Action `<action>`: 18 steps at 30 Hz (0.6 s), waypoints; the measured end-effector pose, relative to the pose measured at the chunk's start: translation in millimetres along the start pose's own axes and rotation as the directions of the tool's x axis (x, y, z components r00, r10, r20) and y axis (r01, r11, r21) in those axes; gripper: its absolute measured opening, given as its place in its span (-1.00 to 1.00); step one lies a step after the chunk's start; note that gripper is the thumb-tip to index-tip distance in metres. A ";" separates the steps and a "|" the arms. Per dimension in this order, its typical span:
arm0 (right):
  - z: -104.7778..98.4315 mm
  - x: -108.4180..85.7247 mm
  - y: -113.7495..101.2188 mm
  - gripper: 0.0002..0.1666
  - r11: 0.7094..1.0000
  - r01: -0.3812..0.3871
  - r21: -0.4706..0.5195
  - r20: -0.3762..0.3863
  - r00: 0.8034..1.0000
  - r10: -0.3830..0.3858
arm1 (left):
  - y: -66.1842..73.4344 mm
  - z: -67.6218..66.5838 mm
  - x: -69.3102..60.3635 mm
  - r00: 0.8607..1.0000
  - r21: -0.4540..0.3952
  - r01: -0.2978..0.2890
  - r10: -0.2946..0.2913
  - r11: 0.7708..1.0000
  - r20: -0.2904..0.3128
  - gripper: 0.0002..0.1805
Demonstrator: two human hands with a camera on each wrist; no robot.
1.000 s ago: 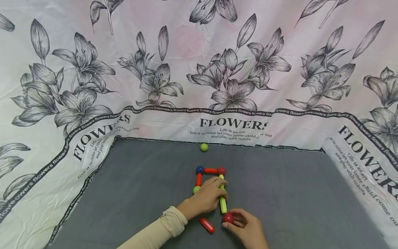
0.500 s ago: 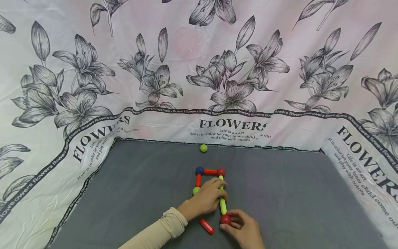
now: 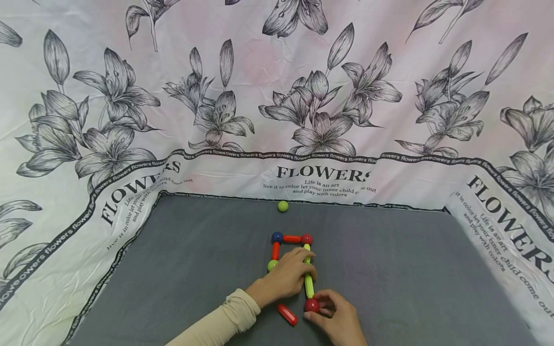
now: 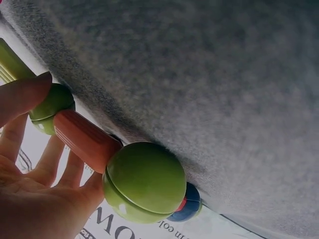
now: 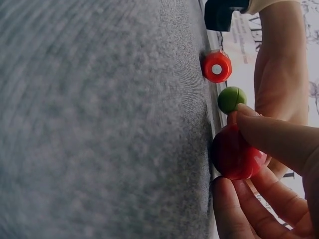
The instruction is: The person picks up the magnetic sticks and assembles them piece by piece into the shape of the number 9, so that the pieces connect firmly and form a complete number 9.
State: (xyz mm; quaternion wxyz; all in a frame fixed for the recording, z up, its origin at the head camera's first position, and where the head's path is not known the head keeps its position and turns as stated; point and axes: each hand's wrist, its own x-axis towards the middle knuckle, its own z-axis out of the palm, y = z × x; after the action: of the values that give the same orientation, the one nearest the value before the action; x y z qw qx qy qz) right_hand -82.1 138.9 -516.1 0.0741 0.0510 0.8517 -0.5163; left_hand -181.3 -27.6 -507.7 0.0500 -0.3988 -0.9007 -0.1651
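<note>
My left hand (image 3: 283,274) arches over a frame of toy magnetic rods and balls. In the left wrist view its thumb and fingers hold a green ball (image 4: 52,107), joined to a red rod (image 4: 84,139) that runs to a nearer green ball (image 4: 144,181). Between thumb and fingers, my right hand (image 3: 339,315) pinches a red ball (image 3: 311,305). That ball meets the near end of a yellow-green rod (image 3: 309,286). At the far side, a blue ball (image 3: 277,237), red rod (image 3: 292,239) and second red ball (image 3: 307,239) form the top edge.
A loose red rod (image 3: 287,315) lies on the grey surface (image 3: 411,278), left of the pinched ball. Farther back, a single green ball (image 3: 283,206) sits near the foot of the flower-printed cloth (image 3: 320,187).
My right hand has moved slightly left with the red ball, which stood apart from the yellow-green rod and now meets its end. The rod's near end swung slightly left; my left hand stays nearly still.
</note>
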 end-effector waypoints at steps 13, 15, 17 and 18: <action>3.0 -1.2 1.9 -0.43 1.000 0.001 -0.003 0.005 1.000 -0.001 | -5.5 -21.9 -9.3 0.995 -0.205 0.098 -0.091 0.974 0.046 -0.63; 2.8 -1.1 2.3 -0.42 1.000 0.002 -0.003 0.001 1.000 -0.002 | -8.8 -28.6 -13.5 0.993 -0.280 0.113 -0.102 0.953 0.055 -0.59; 2.4 -1.0 2.6 -0.42 1.000 0.003 0.002 0.000 1.000 -0.003 | -12.0 -34.9 -18.4 0.991 -0.374 0.130 -0.113 0.918 0.068 -0.59; 2.2 -0.8 2.7 -0.43 1.000 0.004 0.005 -0.002 1.000 -0.004 | -14.1 -36.6 -21.0 0.990 -0.426 0.141 -0.118 0.894 0.081 -0.60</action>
State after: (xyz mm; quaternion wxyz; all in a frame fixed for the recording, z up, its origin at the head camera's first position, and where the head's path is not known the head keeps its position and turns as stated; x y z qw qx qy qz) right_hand -80.6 138.1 -519.4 0.0721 0.0498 0.8505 -0.5187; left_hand -179.0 -63.6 -481.6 -0.0740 -0.3435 -0.8675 -0.3521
